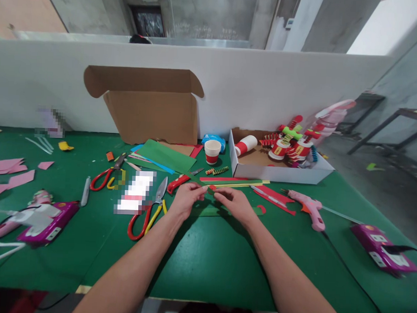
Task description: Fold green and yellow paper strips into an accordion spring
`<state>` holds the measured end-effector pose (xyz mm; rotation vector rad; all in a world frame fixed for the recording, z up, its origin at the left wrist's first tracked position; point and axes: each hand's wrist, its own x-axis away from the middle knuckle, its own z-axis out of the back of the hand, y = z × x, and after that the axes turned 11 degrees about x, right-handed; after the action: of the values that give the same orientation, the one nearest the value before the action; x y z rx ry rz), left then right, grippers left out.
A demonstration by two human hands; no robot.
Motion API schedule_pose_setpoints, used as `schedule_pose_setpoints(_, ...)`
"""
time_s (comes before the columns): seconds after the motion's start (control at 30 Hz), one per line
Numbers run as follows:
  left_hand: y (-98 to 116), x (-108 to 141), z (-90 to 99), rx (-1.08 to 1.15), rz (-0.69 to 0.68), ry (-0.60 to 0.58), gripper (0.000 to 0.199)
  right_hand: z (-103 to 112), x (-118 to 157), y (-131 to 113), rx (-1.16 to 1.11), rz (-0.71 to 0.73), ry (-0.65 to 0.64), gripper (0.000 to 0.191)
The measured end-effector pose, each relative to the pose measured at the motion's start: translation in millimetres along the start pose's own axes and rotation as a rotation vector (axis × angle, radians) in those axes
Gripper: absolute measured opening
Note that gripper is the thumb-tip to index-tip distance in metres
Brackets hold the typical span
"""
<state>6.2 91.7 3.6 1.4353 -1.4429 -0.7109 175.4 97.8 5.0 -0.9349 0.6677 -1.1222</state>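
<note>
Both hands meet over the middle of the green table. My left hand (187, 199) pinches the end of a green paper strip (198, 180). My right hand (233, 202) is closed with thumb and fingers on a small red and green paper piece (212, 188) where the strips come together. Under the hands lies a flat green strip (206, 211), partly covered. Just beyond are red, green and yellow paper strips (235, 181) and folded paper springs (217, 171). A red-handled utility knife (179, 184) lies left of my left hand.
A paper cup (212, 152) stands behind the hands. To the right are a white box (279, 173) of decorated cups and a pink glue gun (309, 206). Scissors (148, 213) lie at left, near green paper sheets (165, 155). Purple packs (50, 224) with cables sit at both sides.
</note>
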Motion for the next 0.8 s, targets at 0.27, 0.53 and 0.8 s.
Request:
schedule_pose_setpoints(0.27,-2,3,-5.1,0.082,0.084,-0.049,0.041,-1,0,1,0.146,0.028,0.025,0.024)
schedule_pose_setpoints(0.53,20,-7,11.1,0.214,0.092,0.025,0.039,8,0,0,0.319,0.077,0.104,0.02)
schedule_pose_setpoints(0.8,-9,3,-7.7,0.089,0.028,-0.056,0.039,-2,4,-4,0.451,0.186,0.162,0.017)
